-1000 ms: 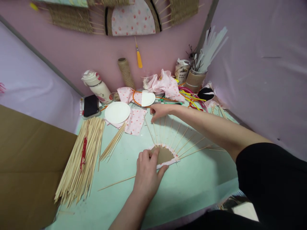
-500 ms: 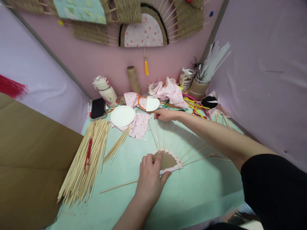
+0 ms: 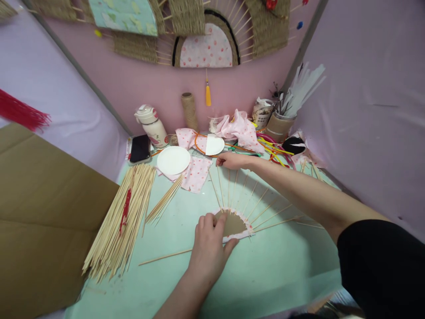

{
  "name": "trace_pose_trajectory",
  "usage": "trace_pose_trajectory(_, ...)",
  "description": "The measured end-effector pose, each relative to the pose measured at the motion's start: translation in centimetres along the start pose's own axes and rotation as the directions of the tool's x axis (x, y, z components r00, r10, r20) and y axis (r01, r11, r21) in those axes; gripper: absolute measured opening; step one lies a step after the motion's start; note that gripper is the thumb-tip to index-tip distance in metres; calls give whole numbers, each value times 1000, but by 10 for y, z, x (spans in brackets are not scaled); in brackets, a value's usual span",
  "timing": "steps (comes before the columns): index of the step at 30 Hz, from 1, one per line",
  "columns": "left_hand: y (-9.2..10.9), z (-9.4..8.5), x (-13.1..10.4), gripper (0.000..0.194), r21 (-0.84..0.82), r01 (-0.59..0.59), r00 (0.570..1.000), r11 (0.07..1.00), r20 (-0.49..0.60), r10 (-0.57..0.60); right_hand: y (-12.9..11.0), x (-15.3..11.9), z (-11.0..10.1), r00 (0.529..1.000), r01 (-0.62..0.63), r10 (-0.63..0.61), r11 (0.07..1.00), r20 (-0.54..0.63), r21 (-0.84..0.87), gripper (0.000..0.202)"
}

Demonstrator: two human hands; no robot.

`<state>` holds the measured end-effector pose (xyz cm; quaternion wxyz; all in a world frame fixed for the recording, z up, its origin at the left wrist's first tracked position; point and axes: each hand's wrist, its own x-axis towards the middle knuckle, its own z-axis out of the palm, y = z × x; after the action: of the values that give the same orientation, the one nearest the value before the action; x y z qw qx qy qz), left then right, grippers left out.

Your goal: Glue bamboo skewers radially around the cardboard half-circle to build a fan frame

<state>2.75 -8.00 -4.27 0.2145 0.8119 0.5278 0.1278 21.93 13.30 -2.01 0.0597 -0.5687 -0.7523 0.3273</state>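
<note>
A cardboard half-disc [image 3: 236, 224] edged with pink dotted cloth lies on the green table. Thin bamboo sticks fan out from its curved rim. My left hand [image 3: 210, 237] holds its left side, index finger pressing on the cardboard and thumb along the straight lower edge. Farther back, my right hand [image 3: 232, 161] pinches the far tip of a bamboo stick [image 3: 221, 186], one of those at the left of the fan. Another stick [image 3: 166, 257] reaches out leftward from under my left hand, which hides its inner end.
Left stand a big bundle of bamboo sticks [image 3: 121, 221], a smaller pile [image 3: 165, 199] and a cardboard sheet [image 3: 49, 217]. At the back are a white paper disc [image 3: 173, 160], phone [image 3: 140, 149], bottle [image 3: 152, 128], twine spool [image 3: 189, 110], pink cloth [image 3: 241, 130] and tins [image 3: 280, 127].
The camera view has shifted slightly, so the scene sits a little to the right. Both hands keep their places on the half-disc and the stick.
</note>
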Motion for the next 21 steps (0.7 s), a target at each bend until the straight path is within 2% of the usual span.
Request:
trace_pose_trajectory(12, 4, -4, 0, 57, 27, 30, 997, 999, 67, -31, 6, 5, 5, 1000, 20, -19, 999, -20, 30, 35)
trace_pose_trajectory(21, 4, -5, 1, 57, 20, 43, 995, 999, 94, -45, 13, 4, 3, 998, 48, -46, 997, -30, 65, 45)
